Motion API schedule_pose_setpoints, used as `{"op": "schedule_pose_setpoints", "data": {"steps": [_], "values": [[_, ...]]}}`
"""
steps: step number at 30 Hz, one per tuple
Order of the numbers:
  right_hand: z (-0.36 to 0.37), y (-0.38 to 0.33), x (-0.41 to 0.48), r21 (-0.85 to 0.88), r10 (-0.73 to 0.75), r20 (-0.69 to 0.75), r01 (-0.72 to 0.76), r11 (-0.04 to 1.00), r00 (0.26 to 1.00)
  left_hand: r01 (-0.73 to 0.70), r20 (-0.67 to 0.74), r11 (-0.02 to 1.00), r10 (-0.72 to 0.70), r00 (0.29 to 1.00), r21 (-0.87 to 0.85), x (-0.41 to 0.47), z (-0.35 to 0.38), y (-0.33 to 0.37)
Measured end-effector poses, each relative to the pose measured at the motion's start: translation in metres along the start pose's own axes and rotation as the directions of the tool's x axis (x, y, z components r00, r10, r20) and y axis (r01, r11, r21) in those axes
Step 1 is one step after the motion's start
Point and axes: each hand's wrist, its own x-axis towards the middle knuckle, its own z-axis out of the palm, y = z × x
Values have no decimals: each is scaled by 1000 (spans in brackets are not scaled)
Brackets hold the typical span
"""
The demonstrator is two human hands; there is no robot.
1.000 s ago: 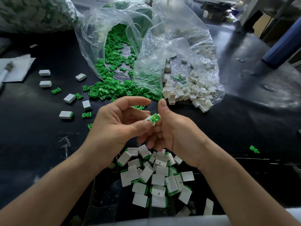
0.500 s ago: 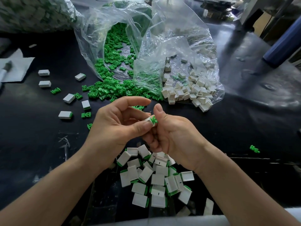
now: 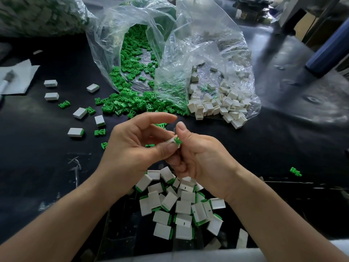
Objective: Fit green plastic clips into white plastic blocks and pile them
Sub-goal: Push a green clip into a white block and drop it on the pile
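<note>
Black table [image 3: 264, 148], left hand [image 3: 136, 146] pinching block [image 3: 172, 141], right hand [image 3: 200, 157] holding clip [image 3: 178, 141], pointing right

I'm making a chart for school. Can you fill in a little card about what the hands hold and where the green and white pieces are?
Left hand: pinches a white block
Right hand: pinches a green clip against that block
Finished pile: on the black table, nearest the person
Bag of clips: open, clips spilling out
Bag of blocks: right of the clip bag

Head camera faces forward-down; seemingly close above table [image 3: 264, 152].
</note>
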Motion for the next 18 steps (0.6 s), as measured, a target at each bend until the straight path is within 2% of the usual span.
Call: {"op": "schedule_pose_setpoints", "data": {"steps": [5,14,18], "values": [[1,-2,-2,20,-11,8,10,1000,1000,19,-9,998,-19,1000,-60,1,0,-1],[4,1,-1,39,21,-15,-21,999,1000,-26,-3,998,26,1000,61,-1,0,-2],[3,1,-2,55,-9,35,7,998,999,23,-1,996,-23,1000,-86,0,-1,-2]]}}
